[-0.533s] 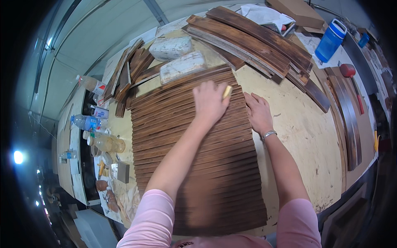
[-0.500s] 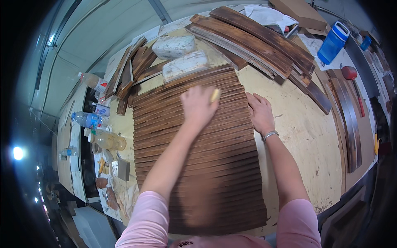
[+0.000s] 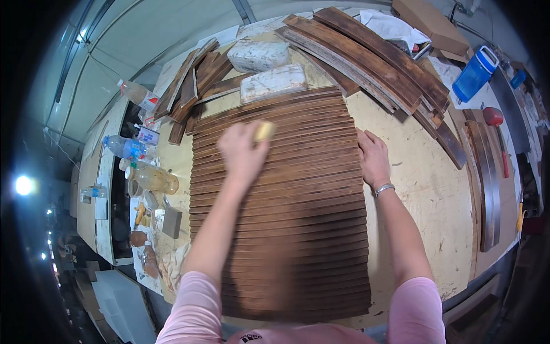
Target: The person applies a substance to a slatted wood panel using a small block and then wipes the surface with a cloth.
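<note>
A wide panel of dark brown wooden slats (image 3: 286,189), laid side by side in overlapping rows, covers the middle of the worktable. Over its upper left part, my left hand (image 3: 242,150) is closed around a small yellow sponge-like block (image 3: 264,131), held against the slats; both are slightly smeared by motion. Along the panel's right edge rests my right hand (image 3: 374,157), its fingers extended and touching the slat ends, with nothing in it. A bracelet circles that wrist. My left forearm hides some slats.
Two whitish wrapped blocks (image 3: 274,83) sit just beyond the panel. Loose brown boards (image 3: 366,63) are stacked at the far right, with shorter boards (image 3: 186,92) far left. Bottles (image 3: 152,179) line the left side. A blue jug (image 3: 475,74) and red-headed mallet (image 3: 494,117) lie right.
My left hand has slid leftward across the slats with the yellow block. My right hand stays at the panel's right edge. The whole view has shifted slightly.
</note>
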### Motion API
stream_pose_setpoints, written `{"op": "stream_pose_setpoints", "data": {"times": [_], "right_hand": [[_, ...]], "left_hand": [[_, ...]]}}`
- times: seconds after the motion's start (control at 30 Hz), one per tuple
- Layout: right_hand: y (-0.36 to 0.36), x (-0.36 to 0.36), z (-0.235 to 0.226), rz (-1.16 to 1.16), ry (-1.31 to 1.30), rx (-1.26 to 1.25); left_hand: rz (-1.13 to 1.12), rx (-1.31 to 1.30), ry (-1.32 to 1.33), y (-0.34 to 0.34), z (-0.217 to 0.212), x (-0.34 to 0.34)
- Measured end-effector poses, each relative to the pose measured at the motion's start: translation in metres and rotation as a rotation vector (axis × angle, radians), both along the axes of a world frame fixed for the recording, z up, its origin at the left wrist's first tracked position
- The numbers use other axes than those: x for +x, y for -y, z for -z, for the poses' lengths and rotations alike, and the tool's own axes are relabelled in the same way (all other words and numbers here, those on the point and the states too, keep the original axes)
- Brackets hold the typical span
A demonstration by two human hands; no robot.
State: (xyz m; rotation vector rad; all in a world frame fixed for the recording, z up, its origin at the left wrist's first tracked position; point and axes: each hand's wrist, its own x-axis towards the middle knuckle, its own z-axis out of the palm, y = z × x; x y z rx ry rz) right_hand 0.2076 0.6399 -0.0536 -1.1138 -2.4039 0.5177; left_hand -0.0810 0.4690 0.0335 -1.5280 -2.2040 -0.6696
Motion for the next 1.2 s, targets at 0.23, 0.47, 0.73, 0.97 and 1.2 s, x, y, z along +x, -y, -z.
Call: {"op": "stream_pose_setpoints", "data": {"times": [0.23, 0.47, 0.73, 0.97, 1.2], "right_hand": [[0.003, -0.002, -0.004, -0.014, -0.016, -0.024], [0.005, -0.003, -0.001, -0.01, -0.01, -0.002], [-0.001, 0.002, 0.0, 0.001, -0.04, 0.006], [0.006, -0.019, -0.003, -0.014, -0.125, 0.058], [-0.042, 0.024, 0.059, -0.001, -0.302, -0.156]], "left_hand": [[0.208, -0.053, -0.062, -0.081, 0.002, 0.065], [0.353, -0.035, -0.062, -0.086, 0.003, 0.073], [0.033, -0.113, -0.078, -0.014, 0.005, 0.002], [-0.633, -0.201, -0.033, 0.145, -0.005, -0.13], [-0.358, -0.011, 0.219, 0.18, -0.016, -0.064]]}}
